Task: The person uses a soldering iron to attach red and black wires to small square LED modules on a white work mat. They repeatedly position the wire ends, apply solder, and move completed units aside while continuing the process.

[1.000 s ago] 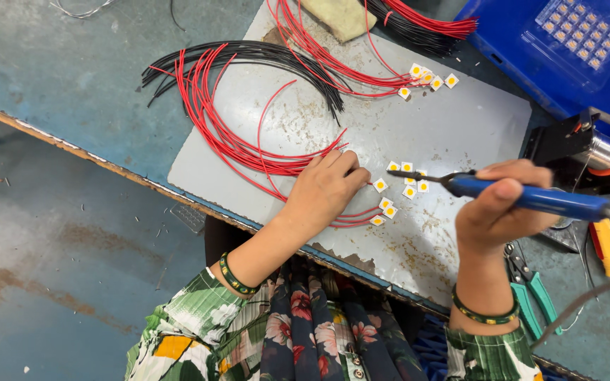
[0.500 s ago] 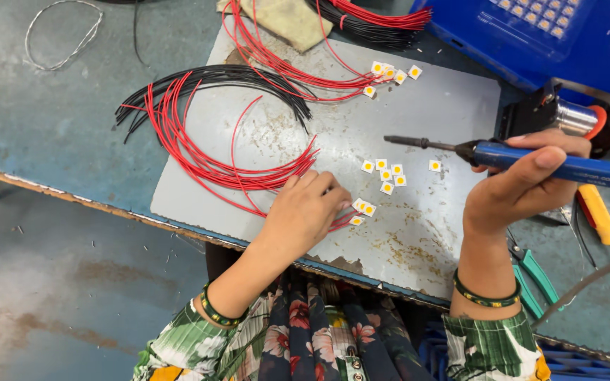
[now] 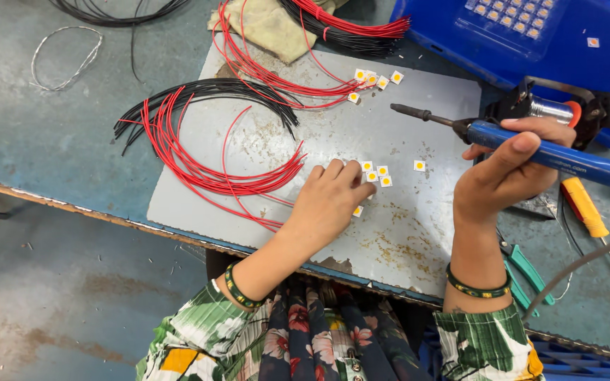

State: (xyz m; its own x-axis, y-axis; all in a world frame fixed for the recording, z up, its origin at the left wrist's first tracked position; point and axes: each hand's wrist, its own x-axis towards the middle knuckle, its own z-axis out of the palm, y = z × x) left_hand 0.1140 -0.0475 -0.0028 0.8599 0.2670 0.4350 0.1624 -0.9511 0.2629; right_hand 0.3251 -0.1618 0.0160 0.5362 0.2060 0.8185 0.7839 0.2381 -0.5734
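- On the grey metal sheet point(image 3: 418, 233) that covers the counter point(image 3: 44, 134), the left hand point(image 3: 330, 201) lies palm down, fingers loosely curled, its fingertips touching a small cluster of white square chips point(image 3: 375, 173) with yellow centres
- One more chip point(image 3: 419, 166) lies apart, just to the right of the cluster
- The right hand point(image 3: 506, 173) is closed around the blue handle of a soldering iron point(image 3: 531, 148), whose dark tip points left above the sheet
- Red wires point(image 3: 206, 166) curve beside the left hand, with black wires point(image 3: 206, 92) just behind them
- A blue machine point(image 3: 531, 35) stands at the far right
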